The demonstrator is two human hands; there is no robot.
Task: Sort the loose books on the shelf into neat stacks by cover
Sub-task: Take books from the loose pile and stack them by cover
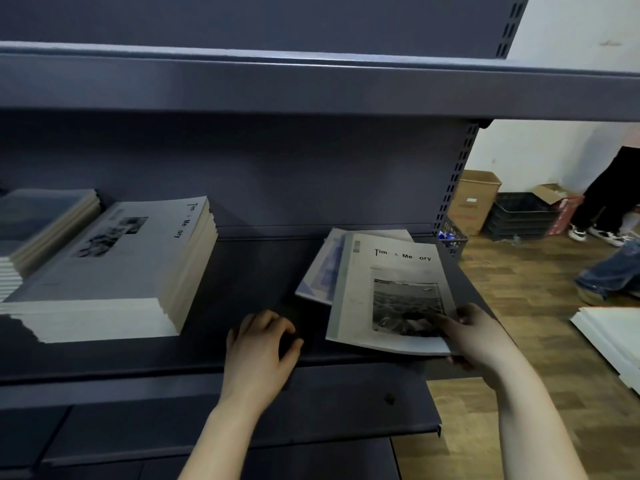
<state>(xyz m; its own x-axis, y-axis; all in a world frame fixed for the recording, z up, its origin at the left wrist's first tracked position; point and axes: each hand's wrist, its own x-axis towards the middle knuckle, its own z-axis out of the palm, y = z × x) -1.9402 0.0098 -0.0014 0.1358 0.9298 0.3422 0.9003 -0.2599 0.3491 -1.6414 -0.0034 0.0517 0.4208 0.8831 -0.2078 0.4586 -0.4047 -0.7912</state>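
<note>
A white book with a black-and-white photo cover lies tilted at the right of the dark shelf. My right hand grips its near right corner, thumb on the cover. Under it lies a book with a blue cover, partly hidden. A tall stack of white-cover books stands at the left, with a stack of dark-cover books beside it at the far left. My left hand rests at the shelf's front edge with fingers loosely curled, holding nothing.
An upper shelf overhangs closely. To the right on the wooden floor stand a cardboard box, a black crate and white boards. Other people's legs are at the far right.
</note>
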